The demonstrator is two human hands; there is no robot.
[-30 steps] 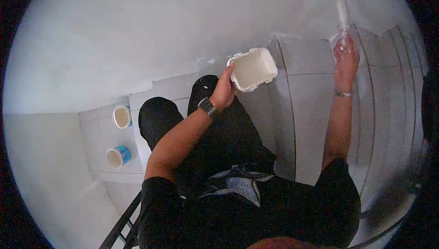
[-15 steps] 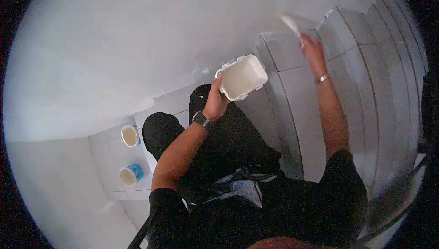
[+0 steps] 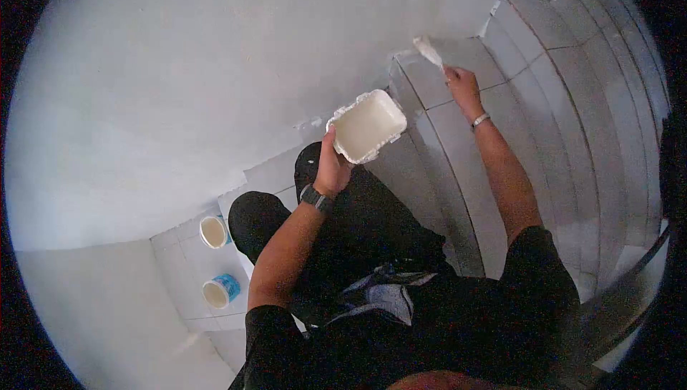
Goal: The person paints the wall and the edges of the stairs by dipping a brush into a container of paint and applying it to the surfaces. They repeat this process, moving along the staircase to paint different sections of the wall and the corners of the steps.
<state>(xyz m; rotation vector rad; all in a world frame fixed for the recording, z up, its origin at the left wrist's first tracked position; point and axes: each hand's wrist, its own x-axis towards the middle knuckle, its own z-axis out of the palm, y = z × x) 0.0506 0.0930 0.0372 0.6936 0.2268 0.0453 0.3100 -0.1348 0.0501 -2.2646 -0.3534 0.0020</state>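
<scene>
My left hand [image 3: 333,167] is wrapped around the side of a white rectangular paint tub [image 3: 371,127], thumb at its crusted rim. Pale paint covers the tub's inside. Out to the right, my right hand [image 3: 465,92] grips the handle of a paintbrush [image 3: 429,51]. The brush is white with paint, and its head points up and left, close to the foot of the wall [image 3: 236,68] where it meets a tiled step [image 3: 451,68].
Grey tiled stairs [image 3: 558,132] curve up on the right. Two paint buckets, an upper one [image 3: 213,232] and a blue-labelled one [image 3: 221,291], stand on the tiled floor at lower left. My bent knees are beside the wall. A dark railing [image 3: 637,325] runs at lower right.
My right hand has brought the brush left and slightly down, along the wall's foot. The tub in my left hand has shifted slightly left in view, and the whole view has tilted a little.
</scene>
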